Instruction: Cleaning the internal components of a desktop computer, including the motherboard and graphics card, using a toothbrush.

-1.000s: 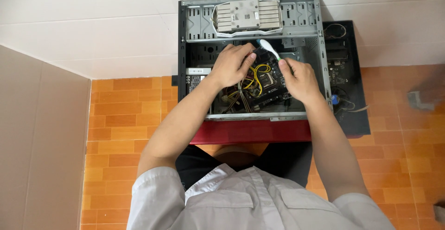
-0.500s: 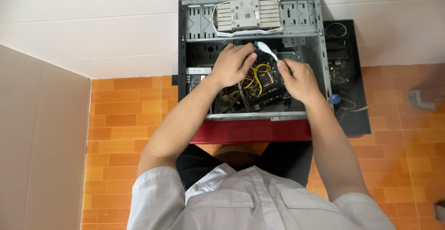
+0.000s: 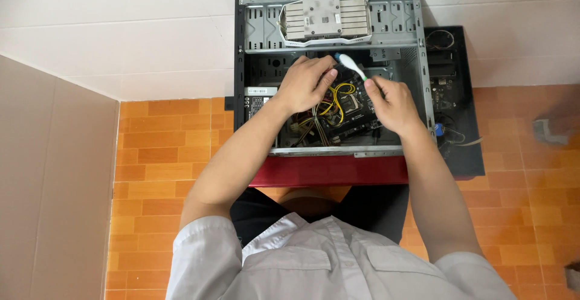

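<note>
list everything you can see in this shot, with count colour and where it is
computer case: one, grey metal, open, lying on the floor against the wall
heatsink part: one, silver, on the top section of the case
motherboard: one, dark, inside the case under the hands
cables: a bundle, yellow and black, inside the case between the hands
brush-like tool: one, white with a green and blue tip area, at the right hand's fingers
side panel: one, black, flat on the floor right of the case
red stool or box: one, dark red, below the case
floor tiles: orange
wall: white
shirt: one, light grey, bottom
left hand: one, inside the case on the cables
right hand: one, inside the case, holding the tool
</note>
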